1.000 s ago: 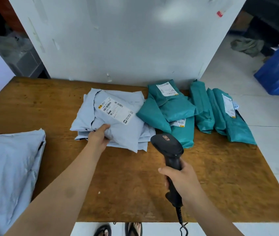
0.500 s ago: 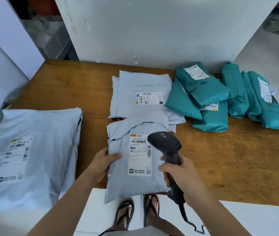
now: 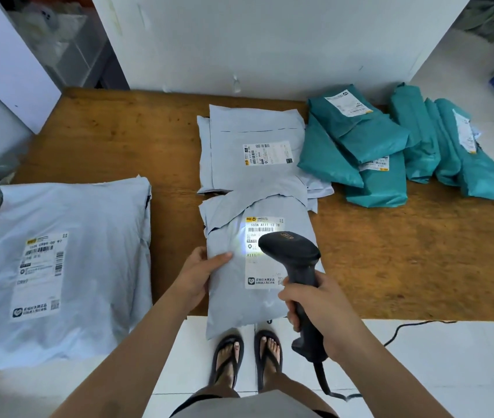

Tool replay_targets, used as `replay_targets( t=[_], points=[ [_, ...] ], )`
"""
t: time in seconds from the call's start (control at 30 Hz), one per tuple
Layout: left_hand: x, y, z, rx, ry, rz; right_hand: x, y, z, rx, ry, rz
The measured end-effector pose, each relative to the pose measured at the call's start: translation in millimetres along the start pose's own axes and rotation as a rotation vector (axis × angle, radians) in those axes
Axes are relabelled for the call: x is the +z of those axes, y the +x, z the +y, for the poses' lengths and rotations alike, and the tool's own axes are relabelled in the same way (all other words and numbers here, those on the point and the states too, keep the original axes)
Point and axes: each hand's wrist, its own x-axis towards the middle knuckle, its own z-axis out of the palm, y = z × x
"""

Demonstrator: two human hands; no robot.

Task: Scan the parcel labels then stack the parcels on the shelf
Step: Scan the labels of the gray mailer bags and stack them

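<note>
The right hand has its fingers wrapped tight round the handle of a black barcode scanner, whose head sits just beyond the knuckles, tilted down over a white label. A bright patch of light falls on that label. The label belongs to a grey parcel that lies on the near edge of the worktop and hangs over it toward the person's feet. The left hand grips this parcel's left edge, thumb lying on top and fingers curled under. Well to the left of those fingers lies a larger grey parcel, label up. Beyond the fingertips of both hands sits a stack of grey parcels, touching the held one. Farther right, teal parcels lie heaped against the white wall.
</note>
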Motion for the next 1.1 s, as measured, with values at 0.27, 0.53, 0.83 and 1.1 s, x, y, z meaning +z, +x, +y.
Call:
replay_targets(
  t=[0.27,0.53,0.83,1.1],
  points=[
    [11,0,2,-0.010,0.101,0.065,-2,-2,0,-0.032,-0.043,-0.027],
    [2,-5,28,0.217,0.247,0.149,-17,0,-4,-0.047,-0.011,0.008],
    [-18,-15,88,0.200,1.035,0.549,-26,14,-12,-0.041,-0.015,-0.015],
    [93,53,138,0.532,0.953,0.391,-61,20,-32,-0.108,-0.015,0.099]
  ],
)
